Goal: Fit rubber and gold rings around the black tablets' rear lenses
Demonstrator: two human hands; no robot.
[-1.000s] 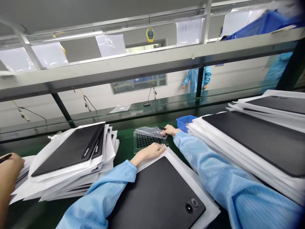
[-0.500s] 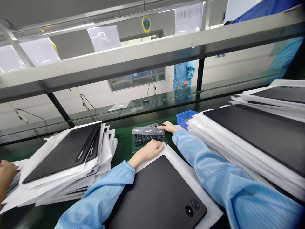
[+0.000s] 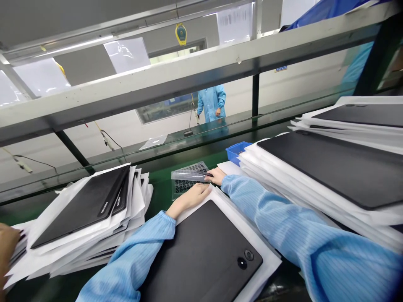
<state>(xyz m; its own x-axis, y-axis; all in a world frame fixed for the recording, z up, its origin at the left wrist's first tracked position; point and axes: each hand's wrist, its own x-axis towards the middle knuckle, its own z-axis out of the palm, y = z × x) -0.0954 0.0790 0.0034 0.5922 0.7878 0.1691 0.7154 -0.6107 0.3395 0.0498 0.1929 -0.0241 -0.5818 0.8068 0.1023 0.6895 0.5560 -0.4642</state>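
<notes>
A black tablet back cover [image 3: 201, 251] with two camera holes lies on a white foam sheet [image 3: 267, 262] right in front of me. My left hand [image 3: 189, 196] rests with its fingers laid on the far edge of that sheet, touching a clear film of small black ring stickers [image 3: 184, 184]. My right hand [image 3: 216, 176] is closed on a thin black tool [image 3: 204, 172], apparently tweezers, whose tip lies over the film. A loose clear layer [image 3: 187, 175] of the film curls up beside the tool.
Stacks of black covers between white sheets stand at the left [image 3: 85, 209] and at the right [image 3: 330, 176]. A blue bin [image 3: 237, 151] sits behind my right hand. Another person's hand [image 3: 6, 245] shows at the far left. Someone in a blue coat [image 3: 211, 102] stands beyond the bench.
My right hand with the tool has drawn back toward me over the film, and the clear layer has lifted. The person in the blue coat has walked left. My left hand has stayed in place.
</notes>
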